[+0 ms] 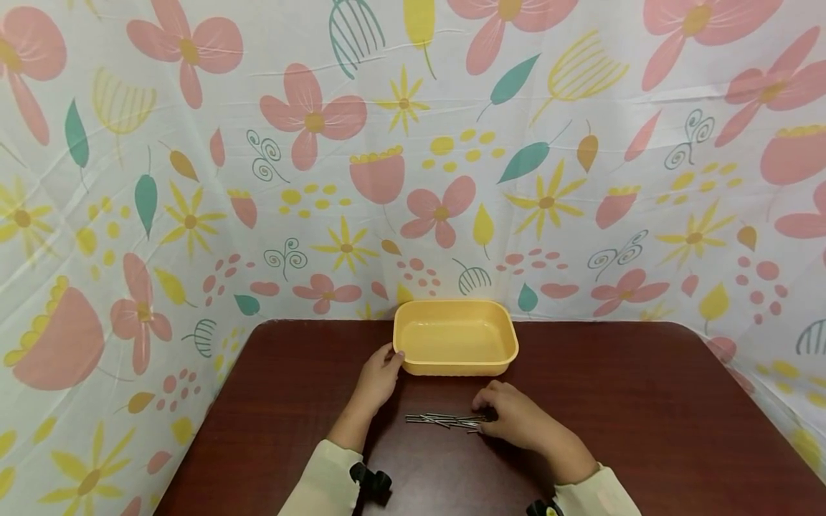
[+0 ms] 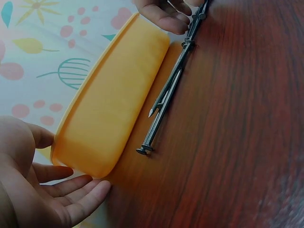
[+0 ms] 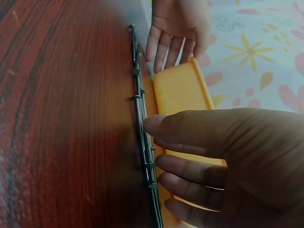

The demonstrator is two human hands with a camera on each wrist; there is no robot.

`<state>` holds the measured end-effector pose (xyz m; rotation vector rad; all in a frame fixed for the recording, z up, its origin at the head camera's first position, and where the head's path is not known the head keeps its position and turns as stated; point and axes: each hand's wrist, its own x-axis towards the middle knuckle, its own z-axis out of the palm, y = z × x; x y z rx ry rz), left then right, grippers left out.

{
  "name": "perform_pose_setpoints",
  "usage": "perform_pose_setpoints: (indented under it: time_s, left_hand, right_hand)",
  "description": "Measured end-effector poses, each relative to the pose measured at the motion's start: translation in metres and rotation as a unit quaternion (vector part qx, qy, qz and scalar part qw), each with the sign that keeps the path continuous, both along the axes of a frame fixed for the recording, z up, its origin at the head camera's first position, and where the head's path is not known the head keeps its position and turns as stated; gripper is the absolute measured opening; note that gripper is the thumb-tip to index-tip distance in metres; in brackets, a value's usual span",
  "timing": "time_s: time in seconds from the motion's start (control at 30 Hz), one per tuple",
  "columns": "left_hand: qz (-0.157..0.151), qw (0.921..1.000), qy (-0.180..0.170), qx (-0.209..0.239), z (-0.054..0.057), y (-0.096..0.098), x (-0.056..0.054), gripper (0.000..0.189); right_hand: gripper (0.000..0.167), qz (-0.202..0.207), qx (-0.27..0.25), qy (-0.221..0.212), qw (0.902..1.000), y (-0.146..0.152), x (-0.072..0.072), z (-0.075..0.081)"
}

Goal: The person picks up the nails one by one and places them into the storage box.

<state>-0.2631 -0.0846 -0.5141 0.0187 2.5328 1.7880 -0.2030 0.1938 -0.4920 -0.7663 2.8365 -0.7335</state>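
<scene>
A yellow plastic basin (image 1: 455, 368) stands at the back of the table. At its front left corner, my left hand (image 1: 377, 380) has the thumb at the rim and the other fingers along the outer end wall. In front of the basin lies a loose row of steel nails (image 1: 439, 420), their heads and points mixed in direction. My right hand (image 1: 516, 416) is over the right end of the row. In the right wrist view the thumb (image 3: 166, 124) is right at the nails, with the other fingers loosely bent on the basin side.
The dark red-brown wooden table (image 1: 310, 358) has rounded back corners. A white cloth (image 1: 413, 143) with printed flowers hangs behind and beside it. Black bands (image 1: 371, 481) sit at both wrists over pale sleeves (image 1: 323, 480).
</scene>
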Motion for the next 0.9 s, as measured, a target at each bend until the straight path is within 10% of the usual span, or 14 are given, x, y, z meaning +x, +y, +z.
perform_pose_setpoints:
  time_s: [0.9]
  left_hand:
    - [0.003, 0.9992, 0.018, -0.034, -0.0010, -0.0005, 0.0008, 0.052]
  right_hand:
    - [0.018, 0.001, 0.003, -0.005, 1.0000, -0.0016, -0.0009, -0.0033]
